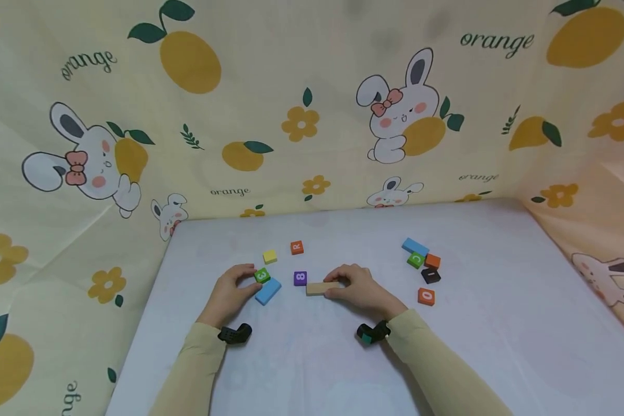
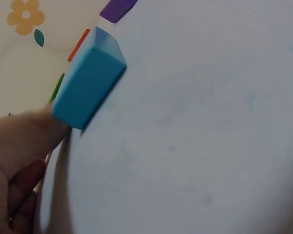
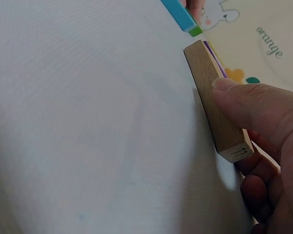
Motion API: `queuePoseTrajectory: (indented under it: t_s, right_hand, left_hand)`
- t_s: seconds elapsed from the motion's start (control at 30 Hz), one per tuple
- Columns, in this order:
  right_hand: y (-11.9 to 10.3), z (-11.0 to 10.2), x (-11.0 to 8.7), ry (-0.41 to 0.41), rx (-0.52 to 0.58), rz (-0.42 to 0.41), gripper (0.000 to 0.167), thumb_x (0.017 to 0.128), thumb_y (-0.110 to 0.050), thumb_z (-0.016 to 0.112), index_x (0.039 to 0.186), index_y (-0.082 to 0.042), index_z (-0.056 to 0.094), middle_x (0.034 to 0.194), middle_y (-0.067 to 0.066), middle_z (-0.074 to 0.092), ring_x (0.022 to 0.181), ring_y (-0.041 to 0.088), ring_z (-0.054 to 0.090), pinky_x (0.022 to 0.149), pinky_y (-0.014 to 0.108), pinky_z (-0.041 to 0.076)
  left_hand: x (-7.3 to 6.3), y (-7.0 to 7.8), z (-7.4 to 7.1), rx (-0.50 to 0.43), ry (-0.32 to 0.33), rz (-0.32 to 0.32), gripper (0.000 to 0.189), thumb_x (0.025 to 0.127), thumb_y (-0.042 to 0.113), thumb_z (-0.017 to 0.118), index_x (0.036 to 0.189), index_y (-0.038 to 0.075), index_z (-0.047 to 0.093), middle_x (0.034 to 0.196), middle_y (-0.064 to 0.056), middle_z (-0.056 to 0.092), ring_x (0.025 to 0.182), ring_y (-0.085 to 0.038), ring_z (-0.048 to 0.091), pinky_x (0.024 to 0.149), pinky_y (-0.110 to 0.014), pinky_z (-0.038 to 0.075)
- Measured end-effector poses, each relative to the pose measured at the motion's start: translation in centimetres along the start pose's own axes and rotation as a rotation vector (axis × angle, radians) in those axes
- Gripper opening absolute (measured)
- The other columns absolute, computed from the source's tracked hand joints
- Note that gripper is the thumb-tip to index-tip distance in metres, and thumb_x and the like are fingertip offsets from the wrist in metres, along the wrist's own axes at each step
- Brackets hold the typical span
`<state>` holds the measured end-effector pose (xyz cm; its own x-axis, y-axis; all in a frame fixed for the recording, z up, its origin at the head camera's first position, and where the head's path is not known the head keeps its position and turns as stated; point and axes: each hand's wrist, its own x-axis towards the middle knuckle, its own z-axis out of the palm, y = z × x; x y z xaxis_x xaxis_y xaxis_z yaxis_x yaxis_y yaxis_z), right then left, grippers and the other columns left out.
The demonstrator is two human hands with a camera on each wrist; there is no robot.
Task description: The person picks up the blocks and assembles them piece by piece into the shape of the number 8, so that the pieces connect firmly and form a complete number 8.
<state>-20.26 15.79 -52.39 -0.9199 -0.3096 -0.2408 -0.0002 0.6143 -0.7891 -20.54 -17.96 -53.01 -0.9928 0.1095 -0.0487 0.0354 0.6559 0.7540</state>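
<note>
On the left, my left hand (image 1: 230,294) pinches a green letter or number block (image 1: 262,275) between thumb and fingers. Close beside it lies a blue rectangular block (image 1: 268,290), which hides most of the green one in the left wrist view. My right hand (image 1: 361,289) grips a plain wooden bar (image 1: 319,288) lying on the table, thumb along its near side in the right wrist view. A purple block marked 8 or B (image 1: 300,278) sits just behind the bar's left end. Farther back are an orange R block (image 1: 297,247) and a yellow block (image 1: 270,256).
To the right is a loose group: a blue block (image 1: 415,247), a green one (image 1: 415,260), an orange one (image 1: 433,261), a black one (image 1: 430,275) and an orange O or 0 block (image 1: 426,296). A patterned cloth (image 1: 338,69) stands behind the white table (image 1: 312,370).
</note>
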Motion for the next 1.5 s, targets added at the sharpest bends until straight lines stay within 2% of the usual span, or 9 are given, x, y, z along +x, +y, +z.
queuePoseTrajectory:
  t_s: [0.1, 0.27, 0.37, 0.63, 0.87, 1.03, 1.23, 1.37, 1.5]
  right_hand:
    - [0.1, 0.0, -0.1, -0.009, 0.014, -0.003, 0.022, 0.08, -0.05, 0.075, 0.1, -0.042, 0.068, 0.11, -0.011, 0.056, 0.112, 0.023, 0.034, 0.093, 0.048, 0.029]
    - [0.1, 0.2, 0.0, -0.015, 0.015, -0.016, 0.022, 0.081, -0.049, 0.075, 0.1, -0.042, 0.068, 0.11, -0.011, 0.055, 0.114, 0.024, 0.033, 0.094, 0.049, 0.028]
    - [0.1, 0.2, 0.0, -0.014, 0.011, -0.021, 0.022, 0.081, -0.049, 0.075, 0.1, -0.042, 0.068, 0.11, -0.011, 0.056, 0.113, 0.024, 0.033, 0.094, 0.048, 0.028]
    - [0.1, 0.2, 0.1, -0.01, 0.011, -0.01, 0.023, 0.08, -0.051, 0.074, 0.1, -0.042, 0.068, 0.11, -0.01, 0.055, 0.113, 0.024, 0.033, 0.093, 0.049, 0.029]
    - [0.1, 0.2, 0.0, -0.013, -0.002, -0.009, 0.024, 0.08, -0.053, 0.073, 0.101, -0.042, 0.067, 0.111, -0.01, 0.054, 0.111, 0.024, 0.034, 0.09, 0.047, 0.03]
    - [-0.2, -0.1, -0.3, 0.0, -0.007, 0.0, 0.022, 0.081, -0.05, 0.074, 0.1, -0.042, 0.067, 0.11, -0.009, 0.054, 0.111, 0.024, 0.034, 0.092, 0.048, 0.029]
    - [-0.2, -0.2, -0.4, -0.011, 0.0, 0.0, 0.025, 0.08, -0.052, 0.074, 0.102, -0.041, 0.067, 0.111, -0.009, 0.054, 0.112, 0.024, 0.034, 0.091, 0.049, 0.03]
    - [-0.1, -0.1, -0.2, -0.007, 0.003, -0.01, 0.025, 0.08, -0.053, 0.074, 0.101, -0.042, 0.068, 0.111, -0.01, 0.054, 0.111, 0.023, 0.034, 0.09, 0.048, 0.029]
    - [0.2, 0.1, 0.1, 0.008, -0.005, -0.02, 0.026, 0.079, -0.055, 0.073, 0.101, -0.043, 0.068, 0.11, -0.012, 0.055, 0.111, 0.022, 0.034, 0.09, 0.047, 0.029]
  left_hand:
    - [-0.2, 0.0, 0.0, 0.012, -0.011, -0.008, 0.027, 0.09, 0.027, 0.07, 0.113, 0.013, 0.067, 0.139, -0.002, 0.049, 0.135, -0.026, 0.037, 0.109, -0.046, 0.028]
    - [-0.3, 0.3, -0.4, 0.026, -0.043, -0.046, 0.049, 0.09, 0.04, 0.069, 0.13, 0.015, 0.057, 0.138, -0.002, 0.05, 0.135, -0.026, 0.037, 0.108, -0.046, 0.028]
    - [-0.2, 0.9, -0.4, 0.044, -0.052, -0.061, 0.056, 0.087, 0.045, 0.07, 0.131, 0.013, 0.055, 0.136, -0.006, 0.051, 0.132, -0.028, 0.04, 0.107, -0.047, 0.031]
    - [0.3, 2.0, 0.1, 0.112, -0.024, -0.069, 0.047, 0.087, 0.036, 0.072, 0.121, 0.006, 0.06, 0.129, -0.012, 0.053, 0.125, -0.03, 0.047, 0.103, -0.047, 0.036]
    - [0.5, 2.5, 0.5, 0.178, -0.021, -0.07, 0.053, 0.088, 0.033, 0.071, 0.129, 0.004, 0.056, 0.129, -0.013, 0.053, 0.123, -0.03, 0.048, 0.102, -0.046, 0.037]
    - [1.0, 3.0, 0.6, 0.183, -0.007, -0.044, 0.046, 0.09, 0.029, 0.07, 0.125, 0.002, 0.057, 0.125, -0.014, 0.055, 0.12, -0.03, 0.05, 0.1, -0.046, 0.039]
    - [0.9, 2.8, 0.4, 0.213, -0.02, -0.027, 0.04, 0.093, 0.023, 0.065, 0.126, 0.002, 0.057, 0.126, -0.014, 0.055, 0.121, -0.029, 0.049, 0.1, -0.044, 0.04]
    - [0.2, 3.0, 0.2, 0.18, -0.003, -0.006, 0.039, 0.093, 0.025, 0.063, 0.126, 0.005, 0.057, 0.126, -0.012, 0.055, 0.12, -0.027, 0.05, 0.1, -0.044, 0.04]
    - [-1.0, 4.4, 0.5, 0.121, 0.005, 0.049, 0.038, 0.092, 0.026, 0.065, 0.125, 0.008, 0.058, 0.12, -0.009, 0.058, 0.115, -0.026, 0.053, 0.099, -0.045, 0.04]
